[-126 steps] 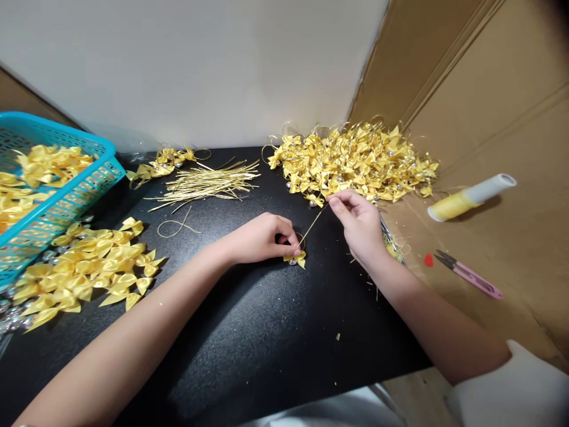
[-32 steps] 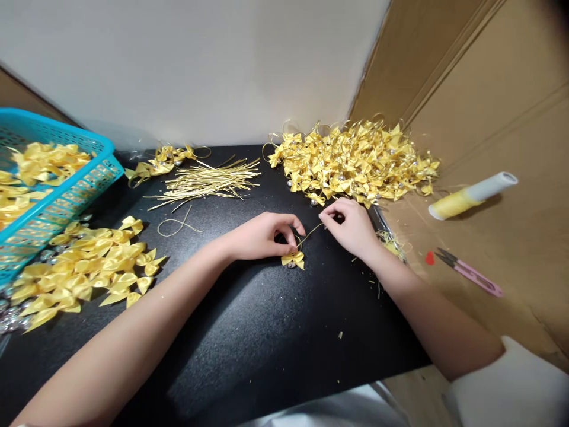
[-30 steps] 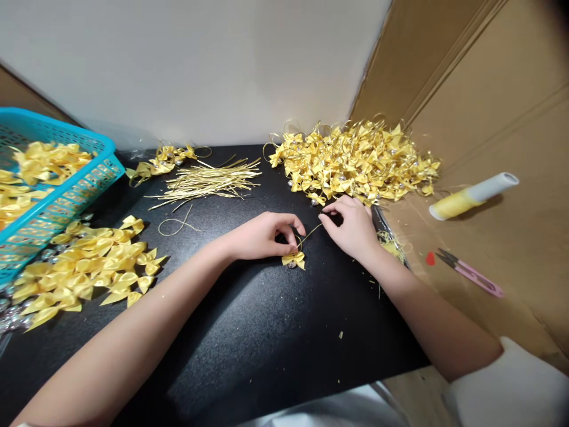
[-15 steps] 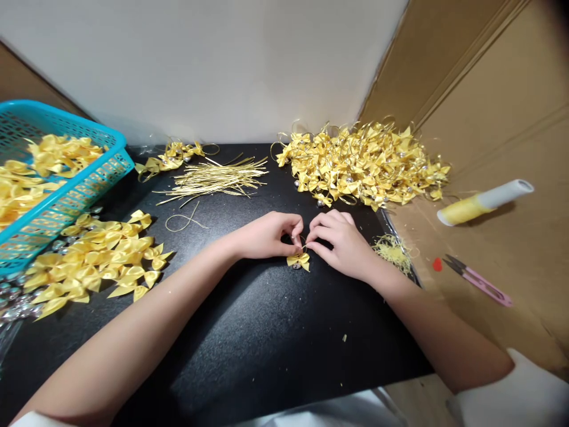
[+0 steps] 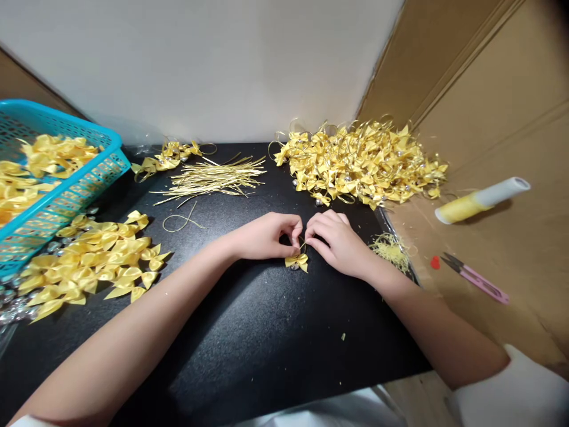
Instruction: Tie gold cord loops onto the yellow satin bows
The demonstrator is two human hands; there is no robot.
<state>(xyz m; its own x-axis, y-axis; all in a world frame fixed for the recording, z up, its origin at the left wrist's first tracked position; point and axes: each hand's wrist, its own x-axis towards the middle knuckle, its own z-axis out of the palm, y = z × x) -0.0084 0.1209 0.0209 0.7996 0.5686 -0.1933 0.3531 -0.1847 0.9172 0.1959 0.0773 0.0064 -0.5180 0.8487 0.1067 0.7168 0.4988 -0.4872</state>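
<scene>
Near the middle of the black table [image 5: 249, 332], a yellow ribbon bow [image 5: 301, 261] with a small silver bell lies just below my fingertips. My left hand [image 5: 274, 236] is closed, thumb and forefinger pinching at the bow's gold cord [image 5: 303, 244]. My right hand [image 5: 333, 238] pinches the cord's other side between thumb and fingertips. The cord rises from the bow between both hands; its exact path behind the fingers is hidden. Left of them lies a single looped gold cord [image 5: 181, 221], and behind it a bundle of straight gold cords [image 5: 217, 178].
A blue basket [image 5: 84, 172] of bows stands left, beside loose bows [image 5: 95, 249] and silver bells [image 5: 15, 305]. A large heap of corded bows [image 5: 364, 163] sits back right. Right are cord scraps [image 5: 391, 252], pink-handled snips [image 5: 480, 280] and a cardboard-like tube [image 5: 484, 200].
The view has shifted slightly. My right hand's fingertips have drawn a little up from the bow, with the cord showing more plainly between the hands. Both hands keep their pinch.
</scene>
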